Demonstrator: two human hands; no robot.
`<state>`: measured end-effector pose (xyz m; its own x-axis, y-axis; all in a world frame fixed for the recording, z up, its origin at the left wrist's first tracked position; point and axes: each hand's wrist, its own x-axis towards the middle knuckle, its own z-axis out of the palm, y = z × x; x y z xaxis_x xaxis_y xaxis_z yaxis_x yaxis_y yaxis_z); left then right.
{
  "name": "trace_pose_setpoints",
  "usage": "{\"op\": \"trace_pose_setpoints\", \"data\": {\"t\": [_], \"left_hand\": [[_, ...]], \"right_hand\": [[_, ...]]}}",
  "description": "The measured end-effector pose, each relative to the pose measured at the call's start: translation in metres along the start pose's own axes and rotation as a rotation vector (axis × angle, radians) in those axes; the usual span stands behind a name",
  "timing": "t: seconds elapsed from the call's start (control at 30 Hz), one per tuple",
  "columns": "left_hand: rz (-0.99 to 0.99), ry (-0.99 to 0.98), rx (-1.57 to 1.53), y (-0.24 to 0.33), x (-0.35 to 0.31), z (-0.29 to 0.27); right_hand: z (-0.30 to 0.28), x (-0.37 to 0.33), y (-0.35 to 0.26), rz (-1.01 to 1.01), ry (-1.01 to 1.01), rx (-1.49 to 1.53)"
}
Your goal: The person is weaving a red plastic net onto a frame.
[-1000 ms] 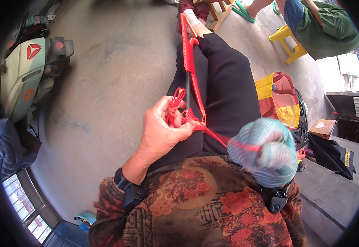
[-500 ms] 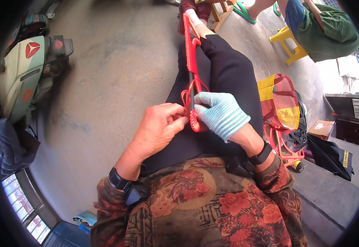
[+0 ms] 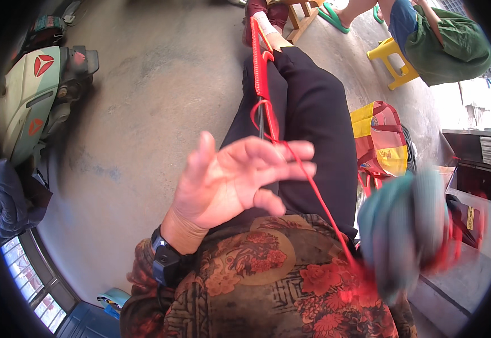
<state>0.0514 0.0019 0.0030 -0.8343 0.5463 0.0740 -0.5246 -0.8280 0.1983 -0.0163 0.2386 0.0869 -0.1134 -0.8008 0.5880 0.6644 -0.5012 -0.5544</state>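
A long, narrow frame (image 3: pixel 260 70) lies along my legs, its far part covered in tightly wound red cord and its nearer part showing black. From it the red cord (image 3: pixel 320 197) stretches taut toward my lower right. My bare left hand (image 3: pixel 231 180) is over my lap with the palm up and fingers spread, beside the cord. Off to the right, my right hand (image 3: pixel 400 231), in a blue-striped glove, is blurred by motion; the cord runs to it, and loose red strands blur around it. The near end of the frame is hidden behind my left hand.
A white and grey scooter (image 3: pixel 34 98) stands at the left. On the right are a red and yellow bag (image 3: pixel 381 138) and a dark cabinet (image 3: pixel 470 163). Another person in green clothing (image 3: pixel 448 48) sits at the far right by a yellow stool (image 3: pixel 394 62).
My right hand has swung from the frame out to the right, drawing the red cord into a long taut line. My left hand has let go and turned palm up with its fingers spread.
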Motion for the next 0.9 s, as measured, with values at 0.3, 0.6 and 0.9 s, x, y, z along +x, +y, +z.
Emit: {"op": "trace_pose_setpoints", "data": {"t": [0.3, 0.6, 0.9], "left_hand": [[0.197, 0.365, -0.009, 0.039, -0.074, 0.005], [-0.216, 0.554, 0.622, 0.032, -0.16, 0.009], [0.279, -0.083, 0.539, 0.041, -0.07, 0.007]], "right_hand": [[-0.006, -0.031, 0.054, 0.548, 1.375, -0.926], [-0.038, -0.02, 0.108, 0.823, 0.951, -1.697], [-0.024, -0.021, 0.072, 0.56, 1.376, -1.462]]}}
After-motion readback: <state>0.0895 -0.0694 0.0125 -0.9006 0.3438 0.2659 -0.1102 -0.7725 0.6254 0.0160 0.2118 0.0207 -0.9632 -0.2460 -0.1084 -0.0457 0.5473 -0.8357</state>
